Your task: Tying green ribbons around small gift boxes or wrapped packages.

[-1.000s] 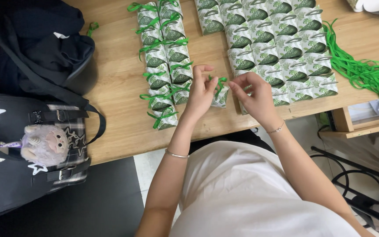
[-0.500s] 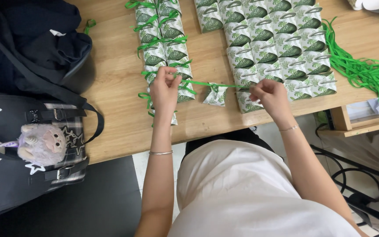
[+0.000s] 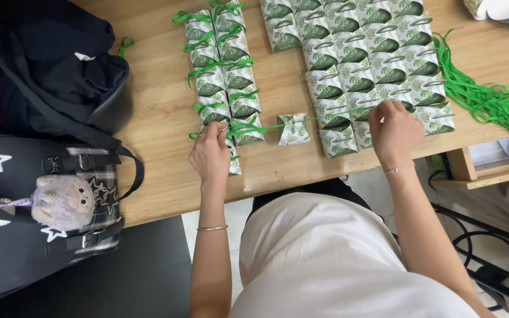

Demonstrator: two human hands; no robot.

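Both hands, the left hand and right hand, are pinching tight the ends of a green ribbon around a little leafy box, sitting between box rows near the tabletop edge.

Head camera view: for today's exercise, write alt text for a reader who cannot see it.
Two bare hands, left hand and right hand, pull a green ribbon taut through a small leaf-printed gift box on a wooden table. Rows of matching boxes lie behind.

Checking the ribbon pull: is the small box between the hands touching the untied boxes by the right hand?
Apart. The head view shows bare wood between the small box and the untied boxes.
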